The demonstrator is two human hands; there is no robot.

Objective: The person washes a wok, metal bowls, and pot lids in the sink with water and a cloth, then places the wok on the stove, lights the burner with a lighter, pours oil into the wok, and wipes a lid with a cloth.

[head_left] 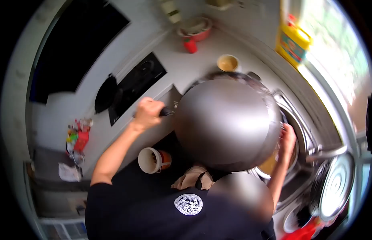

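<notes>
A large grey wok (226, 120) is held up in front of my body, its smooth, shiny round face towards me and its far edge dark and mottled. My left hand (149, 113) is closed around its black long handle (166, 112). On the opposite side, my right hand (287, 139) grips the wok near its edge, with a dark small handle (283, 117) beside the fingers; part of that grip is hidden. Beneath the right side of the wok is the metal sink (292, 186), where a basin with yellowish contents (269, 165) partly shows.
The faucet (328, 154) juts in at the right. A yellow jug (294, 43) stands by the window. On the counter are a yellowish bowl (227, 63), a red basin (200, 35) and a black cooktop (140, 82). Low down sits a white bucket (150, 161).
</notes>
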